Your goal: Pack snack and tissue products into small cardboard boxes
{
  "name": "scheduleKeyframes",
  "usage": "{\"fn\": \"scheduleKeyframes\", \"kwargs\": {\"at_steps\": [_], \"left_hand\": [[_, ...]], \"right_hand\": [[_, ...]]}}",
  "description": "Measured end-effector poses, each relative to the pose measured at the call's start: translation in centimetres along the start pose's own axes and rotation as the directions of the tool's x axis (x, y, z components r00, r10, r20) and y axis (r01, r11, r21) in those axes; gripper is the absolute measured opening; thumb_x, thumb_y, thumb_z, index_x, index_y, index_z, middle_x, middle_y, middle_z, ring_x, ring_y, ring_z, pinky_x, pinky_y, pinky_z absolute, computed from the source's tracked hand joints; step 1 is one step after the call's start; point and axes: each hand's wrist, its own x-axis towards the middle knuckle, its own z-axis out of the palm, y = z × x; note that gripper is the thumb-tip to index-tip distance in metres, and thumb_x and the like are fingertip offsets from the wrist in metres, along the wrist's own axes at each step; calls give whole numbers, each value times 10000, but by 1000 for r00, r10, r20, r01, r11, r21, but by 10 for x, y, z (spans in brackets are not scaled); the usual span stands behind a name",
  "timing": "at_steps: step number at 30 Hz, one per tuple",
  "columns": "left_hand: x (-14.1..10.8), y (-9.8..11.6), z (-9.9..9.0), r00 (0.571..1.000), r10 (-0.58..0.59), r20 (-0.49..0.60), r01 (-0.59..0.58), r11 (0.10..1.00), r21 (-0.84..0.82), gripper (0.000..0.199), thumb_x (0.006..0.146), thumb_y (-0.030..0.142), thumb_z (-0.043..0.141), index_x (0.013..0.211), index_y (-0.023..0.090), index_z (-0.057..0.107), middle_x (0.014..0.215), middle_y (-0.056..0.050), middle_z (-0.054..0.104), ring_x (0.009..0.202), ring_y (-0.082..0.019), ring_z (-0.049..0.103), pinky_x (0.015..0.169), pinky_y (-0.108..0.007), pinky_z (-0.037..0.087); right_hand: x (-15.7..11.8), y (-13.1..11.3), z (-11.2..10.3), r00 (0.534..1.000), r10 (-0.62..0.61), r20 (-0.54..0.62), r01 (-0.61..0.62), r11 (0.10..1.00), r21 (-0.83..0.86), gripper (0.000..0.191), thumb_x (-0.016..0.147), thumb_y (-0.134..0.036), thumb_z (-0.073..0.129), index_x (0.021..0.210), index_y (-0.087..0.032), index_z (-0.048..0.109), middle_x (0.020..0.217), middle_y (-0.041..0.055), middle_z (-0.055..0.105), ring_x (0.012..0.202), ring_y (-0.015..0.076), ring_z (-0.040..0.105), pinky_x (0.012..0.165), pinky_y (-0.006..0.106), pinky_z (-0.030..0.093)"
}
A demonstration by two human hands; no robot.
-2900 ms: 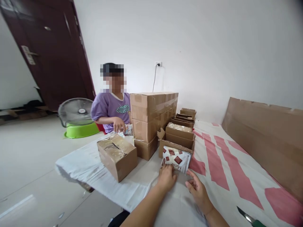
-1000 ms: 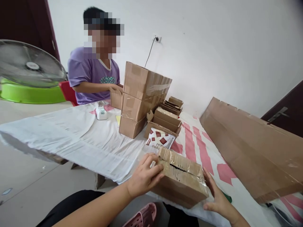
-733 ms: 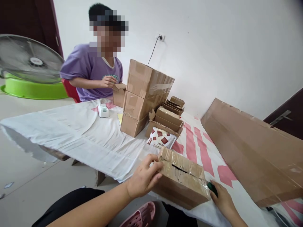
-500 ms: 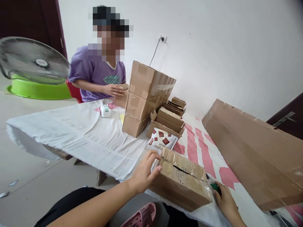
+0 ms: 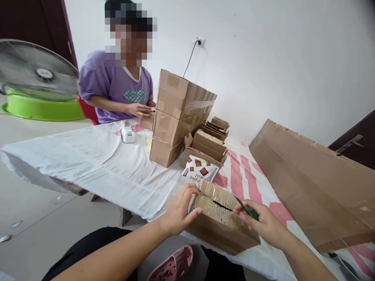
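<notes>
A taped cardboard box [image 5: 219, 232] lies near the front edge of the table, with a dark torn slit along its top seam. Its left end is gripped by my left hand [image 5: 179, 212], fingers over the top corner and thumb on the near side. My right hand [image 5: 265, 223] is closed round a green-handled knife [image 5: 252, 212], holding it over the right part of the box top. The blade points up and left. Just behind the box, a white pouch with brown squares [image 5: 200, 168] leans against an open cardboard box [image 5: 206, 149].
Stacked closed boxes [image 5: 170, 127] stand beyond, with a person in a purple shirt [image 5: 117, 86] behind them. A small white device [image 5: 128, 135] sits on the cloth-covered table [image 5: 88, 156]. A large cardboard sheet [image 5: 310, 179] leans at the right. A fan [image 5: 43, 74] stands far left.
My right hand has moved up and left with the knife, from the box's right end to above its top. My left hand stays on the box. The view has shifted slightly.
</notes>
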Motion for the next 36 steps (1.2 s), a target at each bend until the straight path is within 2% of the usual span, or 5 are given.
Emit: {"fn": "scheduleKeyframes", "kwargs": {"at_steps": [5,10,18,27,36], "left_hand": [[-2,-2,1,1000,-10,0,10,1000,9,302,923,431,452,1121,206,414,1136,-115,506,1046,-253,515,892,-414,464],[-2,-1,1,1000,-6,9,6,1000,4,301,930,435,444,1127,209,411,1134,-113,505,1056,-253,514,896,-412,462],[0,-1,2,1000,12,-13,-12,1000,20,281,931,421,453,1106,204,417,1124,-111,513,1068,-251,521,917,-419,461],[1,0,0,1000,17,15,-17,999,45,251,928,377,464,1110,205,447,1159,-111,479,1086,-245,504,938,-413,458],[3,2,-3,1000,15,15,-16,997,77,228,912,357,467,1087,212,457,1151,-109,500,1069,-255,526,913,-430,480]], "right_hand": [[22,-30,4,995,-46,90,68,964,-256,249,873,-380,548,1071,-234,512,1013,15,632,915,188,577,811,324,450],[40,-45,-1,985,-75,153,134,896,-424,161,928,-311,443,934,-216,573,953,28,646,870,184,592,756,296,429],[55,-75,17,988,-36,152,146,564,-813,181,953,-274,406,1009,-202,562,921,60,707,806,230,663,586,294,318],[58,-93,27,976,17,216,203,285,-937,194,921,-239,449,1030,-187,600,850,79,727,732,266,708,507,297,340],[49,-82,23,974,80,212,185,263,-947,209,884,-190,472,1018,-164,631,849,110,734,756,271,713,544,292,419]]}}
